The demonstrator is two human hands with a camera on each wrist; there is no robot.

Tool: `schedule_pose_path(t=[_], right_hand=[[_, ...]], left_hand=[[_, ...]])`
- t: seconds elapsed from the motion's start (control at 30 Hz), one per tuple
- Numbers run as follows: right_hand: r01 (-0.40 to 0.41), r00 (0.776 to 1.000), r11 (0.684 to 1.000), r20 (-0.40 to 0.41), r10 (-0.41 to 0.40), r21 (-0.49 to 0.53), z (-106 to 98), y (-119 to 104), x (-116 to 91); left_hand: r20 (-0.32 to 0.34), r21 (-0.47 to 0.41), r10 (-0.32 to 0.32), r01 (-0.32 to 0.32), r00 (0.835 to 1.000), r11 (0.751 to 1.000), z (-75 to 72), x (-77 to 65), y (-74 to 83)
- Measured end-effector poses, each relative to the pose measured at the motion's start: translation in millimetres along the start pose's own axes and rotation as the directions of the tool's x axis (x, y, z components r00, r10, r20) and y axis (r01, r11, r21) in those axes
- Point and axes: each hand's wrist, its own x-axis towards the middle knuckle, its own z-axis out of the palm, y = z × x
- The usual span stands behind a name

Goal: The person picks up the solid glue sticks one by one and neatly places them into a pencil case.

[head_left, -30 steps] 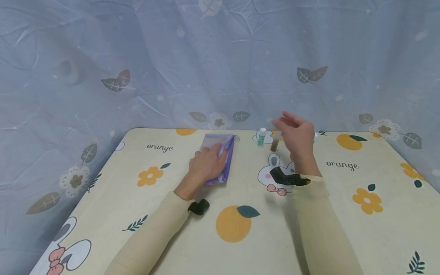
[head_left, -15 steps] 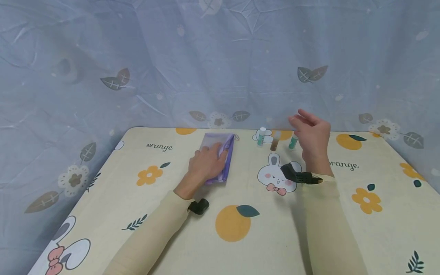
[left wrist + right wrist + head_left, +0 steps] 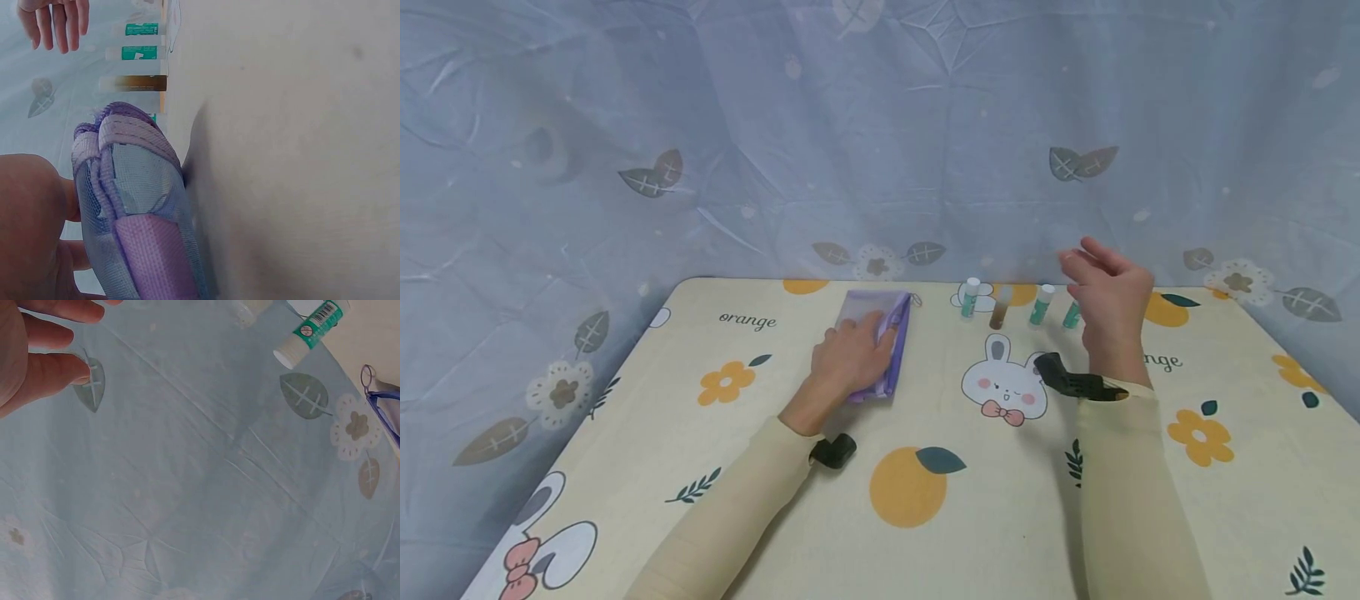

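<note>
My left hand (image 3: pixel 852 357) rests on a folded purple mesh pouch (image 3: pixel 901 350), fingers spread over its top. In the left wrist view the pouch (image 3: pixel 150 206) shows purple edging and pale mesh. To its right stand several upright sticks in a row. Nearest the pouch is a glue stick (image 3: pixel 970 300) with a green label and white cap, then a brown stick (image 3: pixel 998 312) with a clear cap. Two more green-labelled sticks follow, one in full view (image 3: pixel 1041 306), the last (image 3: pixel 1071 315) partly behind my right hand (image 3: pixel 1108 304). That hand hangs above the table, loosely bent, holding nothing.
A patterned cream tablecloth (image 3: pixel 775 500) with oranges and rabbits covers the table. Behind it hangs a pale blue curtain (image 3: pixel 880 150), right at the far table edge. The pouch has a small loop (image 3: pixel 916 300) at its far right corner.
My right hand has moved to the right along the row, uncovering the two green-labelled sticks on that side. The left hand and the pouch have stayed put.
</note>
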Motion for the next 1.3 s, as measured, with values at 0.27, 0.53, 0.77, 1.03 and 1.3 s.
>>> schedule_pose_path(t=[0.27, 0.53, 0.77, 1.03, 1.3], right_hand=[[-0.012, 1.0, 0.996, -0.019, 0.014, 0.085, -13.0, -1.0, 3.5], [-0.009, 0.999, 0.995, -0.049, 0.014, 0.099, -17.2, 0.4, 8.2], [-0.002, 0.998, 0.997, -0.056, 0.007, 0.077, -18.3, 3.3, 9.5], [-0.019, 0.997, 0.999, -0.071, 0.021, 0.03, -18.2, 10.6, 14.5], [-0.053, 0.998, 0.999, -0.043, 0.053, -0.006, -17.6, 23.7, 21.8]], left_hand=[[-0.007, 0.0, 0.001, -0.001, 1.0, 1.0, -0.3, -0.1, -0.3], [-0.012, -0.002, 0.004, -0.004, 1.0, 1.0, -0.6, -1.0, -0.5], [-0.011, -0.01, 0.014, -0.015, 1.0, 1.0, 0.8, 0.0, -1.4], [-0.006, 0.002, 0.012, -0.012, 1.0, 1.0, 3.0, 0.9, -2.3], [-0.011, 0.006, 0.012, -0.012, 1.0, 1.0, 2.0, -0.5, -1.2]])
